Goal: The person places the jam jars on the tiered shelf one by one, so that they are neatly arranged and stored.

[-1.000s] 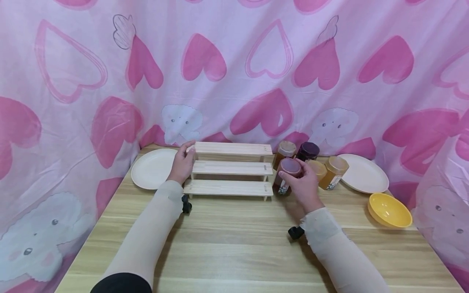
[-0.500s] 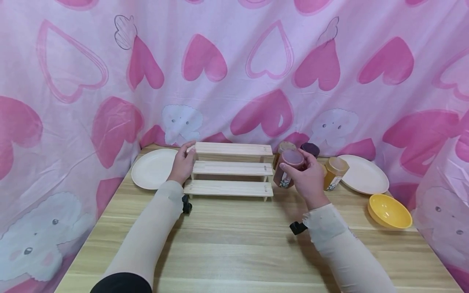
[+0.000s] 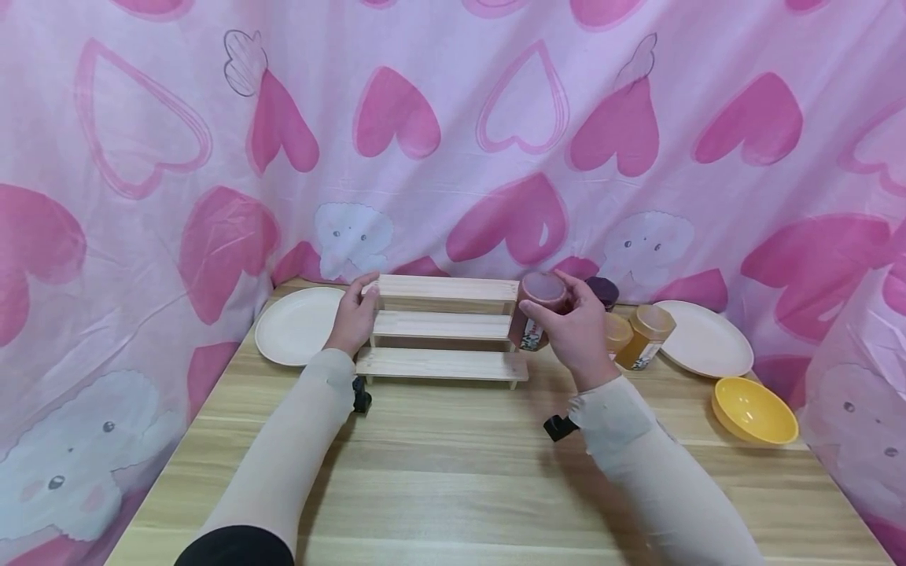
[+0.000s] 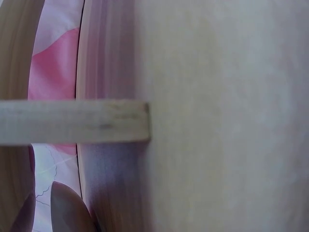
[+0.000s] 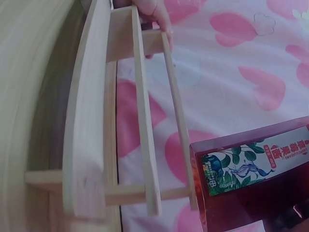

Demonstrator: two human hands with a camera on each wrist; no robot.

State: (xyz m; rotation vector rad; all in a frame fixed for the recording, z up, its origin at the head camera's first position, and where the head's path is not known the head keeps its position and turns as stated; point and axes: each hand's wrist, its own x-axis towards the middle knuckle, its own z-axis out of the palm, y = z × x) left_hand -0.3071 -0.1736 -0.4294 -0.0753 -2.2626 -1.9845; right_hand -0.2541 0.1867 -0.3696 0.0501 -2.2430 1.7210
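Observation:
A three-tier wooden display rack (image 3: 442, 324) stands toward the back of the table. My left hand (image 3: 354, 314) grips its left end near the top tier; the right wrist view shows that hand (image 5: 153, 12) at the rack's far end. In the left wrist view, fingertips (image 4: 70, 208) show beside close, blurred wood. My right hand (image 3: 576, 330) holds a dark red jar (image 3: 531, 332) by its sides, below a pinkish lid. Raised beside the rack's right end, the jar overlaps the upper tiers in the head view. Its printed label (image 5: 246, 164) shows in the right wrist view.
Two amber jars (image 3: 646, 336) and a dark-lidded jar (image 3: 603, 291) stand right of the right hand. Behind them lies a white plate (image 3: 715, 338), with a yellow bowl (image 3: 753, 413) in front. Another white plate (image 3: 293, 326) lies left of the rack. A patterned curtain hangs behind.
My right hand has lifted the dark red jar from among the other jars and carried it left and up to the rack's right end. The left hand stays on the rack.

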